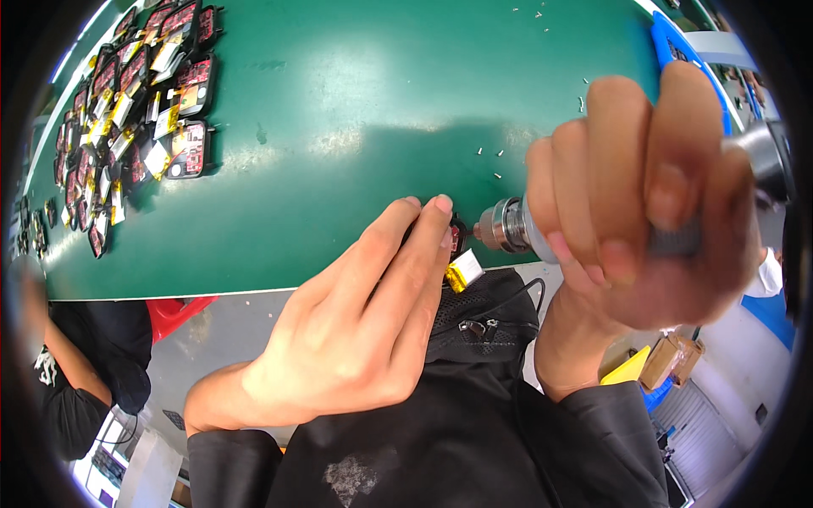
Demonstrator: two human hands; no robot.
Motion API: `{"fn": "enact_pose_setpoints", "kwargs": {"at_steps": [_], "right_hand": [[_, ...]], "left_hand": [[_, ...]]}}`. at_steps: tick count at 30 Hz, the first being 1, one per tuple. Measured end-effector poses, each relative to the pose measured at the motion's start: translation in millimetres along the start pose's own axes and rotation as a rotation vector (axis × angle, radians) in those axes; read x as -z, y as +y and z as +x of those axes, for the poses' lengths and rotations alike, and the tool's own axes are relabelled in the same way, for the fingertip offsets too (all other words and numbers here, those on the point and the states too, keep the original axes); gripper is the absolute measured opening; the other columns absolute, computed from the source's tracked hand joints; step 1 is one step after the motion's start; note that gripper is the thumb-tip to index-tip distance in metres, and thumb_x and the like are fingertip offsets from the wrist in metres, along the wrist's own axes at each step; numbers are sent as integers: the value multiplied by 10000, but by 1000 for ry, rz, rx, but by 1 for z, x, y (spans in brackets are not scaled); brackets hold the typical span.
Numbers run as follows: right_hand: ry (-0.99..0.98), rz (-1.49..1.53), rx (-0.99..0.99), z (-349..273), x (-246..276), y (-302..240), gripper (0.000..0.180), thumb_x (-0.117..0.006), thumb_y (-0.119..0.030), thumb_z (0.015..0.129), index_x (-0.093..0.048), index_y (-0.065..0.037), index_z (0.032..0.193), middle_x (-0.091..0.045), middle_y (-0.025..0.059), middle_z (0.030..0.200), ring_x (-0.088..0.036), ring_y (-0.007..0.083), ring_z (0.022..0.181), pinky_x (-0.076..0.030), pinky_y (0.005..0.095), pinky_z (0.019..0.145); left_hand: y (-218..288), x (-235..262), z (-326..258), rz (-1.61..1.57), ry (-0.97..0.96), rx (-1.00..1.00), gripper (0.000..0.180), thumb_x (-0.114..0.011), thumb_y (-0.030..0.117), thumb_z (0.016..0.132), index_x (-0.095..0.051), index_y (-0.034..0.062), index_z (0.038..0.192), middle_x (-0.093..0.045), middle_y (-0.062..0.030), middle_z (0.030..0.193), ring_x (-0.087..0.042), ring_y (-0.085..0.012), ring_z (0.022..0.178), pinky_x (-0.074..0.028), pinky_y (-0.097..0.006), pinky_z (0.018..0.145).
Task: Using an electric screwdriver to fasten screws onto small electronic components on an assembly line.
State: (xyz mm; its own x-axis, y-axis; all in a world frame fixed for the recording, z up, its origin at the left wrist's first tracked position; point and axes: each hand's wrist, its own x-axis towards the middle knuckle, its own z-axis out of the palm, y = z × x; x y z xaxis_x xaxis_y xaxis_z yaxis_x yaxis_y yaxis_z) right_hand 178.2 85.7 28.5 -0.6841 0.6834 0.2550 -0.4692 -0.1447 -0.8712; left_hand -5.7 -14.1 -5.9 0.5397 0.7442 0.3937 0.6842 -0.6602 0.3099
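Observation:
My right hand (pixel 644 195) is wrapped around a metal electric screwdriver (pixel 508 225), whose tip points left at a small black-and-red circuit board part (pixel 456 239) near the front edge of the green table (pixel 356 127). My left hand (pixel 364 313) presses its fingertips onto that part and covers most of it. A small silver battery with yellow tape (pixel 464 271) hangs off the part at the table edge. Whether the screwdriver tip touches the part is hidden by my fingers.
Several similar black-and-red board parts (pixel 127 110) with yellow-taped batteries lie in rows at the table's far left. Tiny screws (pixel 489 154) are scattered near the screwdriver. A blue tray (pixel 677 51) sits at the far right. Another person in black (pixel 85 364) sits at the lower left.

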Motion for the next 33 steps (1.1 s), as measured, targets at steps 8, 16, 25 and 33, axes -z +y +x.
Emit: {"fn": "enact_pose_setpoints", "kwargs": {"at_steps": [8, 16, 25, 33], "right_hand": [[-57, -48, 85, 5, -1, 3, 256, -424, -288, 997, -445, -93, 832, -485, 20, 627, -408, 96, 451, -383, 249, 497], [142, 109, 262, -3, -10, 10, 204, -546, -214, 924, -431, -81, 820, -422, -1, 596, -347, 69, 412, -363, 227, 446], [504, 266, 333, -65, 5, 4, 168, -503, -197, 928, -445, -71, 832, -405, 14, 569, -324, 89, 407, -334, 251, 418], [571, 543, 269, -69, -2, 25, 138, -481, -178, 913, -463, -66, 835, -456, 35, 588, -385, 119, 425, -382, 299, 486]], "left_hand": [[-2, 12, 2, -10, -60, 10, 437, -673, -13, 646, -590, -139, 1056, -585, -234, 1141, -595, -359, 991, -557, -396, 732], [-6, 21, -7, 4, -40, 7, 433, -697, 0, 661, -602, -98, 1072, -606, -203, 1139, -600, -331, 1028, -541, -404, 806], [-127, 131, -49, 455, 252, 712, 398, -609, 24, 860, -549, -18, 1251, -597, -204, 1179, -565, -358, 1090, -447, -424, 923], [-88, 61, 65, 290, 168, 319, 354, -676, 2, 802, -620, 27, 1150, -595, -146, 1181, -580, -320, 1070, -465, -380, 910]]}}
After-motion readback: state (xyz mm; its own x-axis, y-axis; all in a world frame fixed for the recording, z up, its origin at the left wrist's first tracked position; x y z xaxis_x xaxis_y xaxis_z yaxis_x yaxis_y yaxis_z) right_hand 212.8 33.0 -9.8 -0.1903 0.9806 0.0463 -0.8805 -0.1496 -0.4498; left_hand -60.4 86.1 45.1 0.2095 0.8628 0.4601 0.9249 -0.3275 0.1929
